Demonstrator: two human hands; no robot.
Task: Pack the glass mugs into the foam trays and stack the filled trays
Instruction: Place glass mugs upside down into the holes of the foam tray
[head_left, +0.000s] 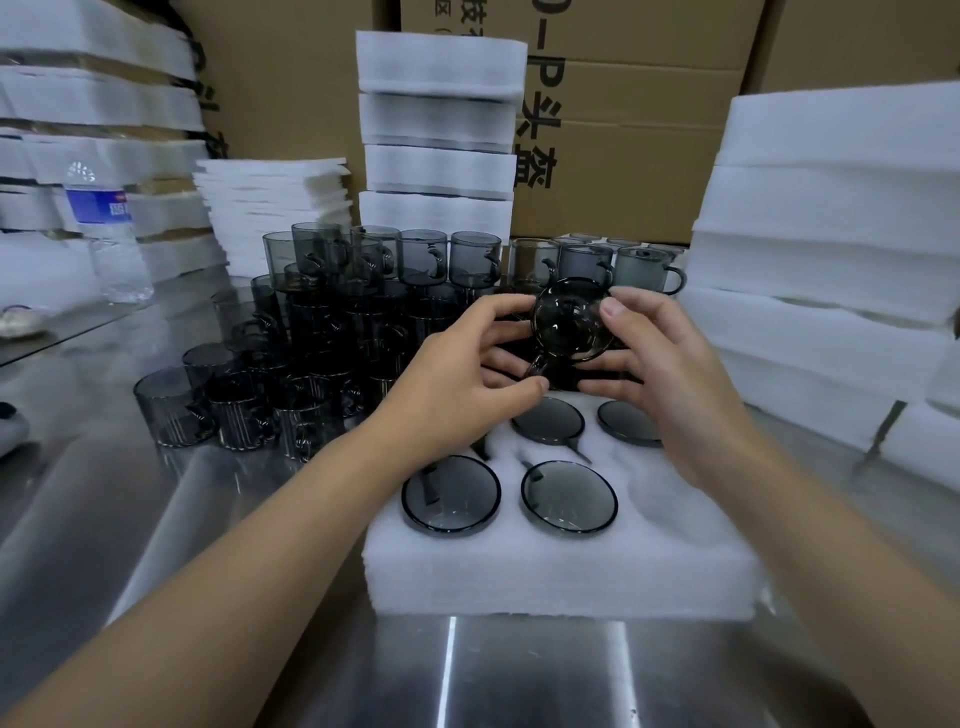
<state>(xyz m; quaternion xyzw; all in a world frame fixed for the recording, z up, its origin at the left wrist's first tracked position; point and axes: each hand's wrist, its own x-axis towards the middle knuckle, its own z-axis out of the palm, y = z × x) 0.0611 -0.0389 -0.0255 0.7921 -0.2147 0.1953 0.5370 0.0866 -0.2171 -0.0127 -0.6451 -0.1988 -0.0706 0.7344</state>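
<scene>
A bare strip of counter (208, 519) lies before the foam tray (561, 577), where four mugs (451, 493) sit in pockets and the near right pocket is free. Over the tray's far edge the left hand (467, 379) and right hand (670, 374) share a grip, fingertips pinching a tilted mug (569, 327) from both sides. Beyond, loose mugs (322, 332) crowd the counter's left, foam stacks (831, 249) stand close by the tray's right edge, and boxes (623, 156) wall the back.

The left hand (467, 364) and right hand (660, 374) grip one mug (569, 325) above the far side of the tray (561, 566). Four seated mugs (451, 493) occupy tray recesses. Loose mugs (322, 322) stand stacked on the table (156, 519), left of the tray.
</scene>
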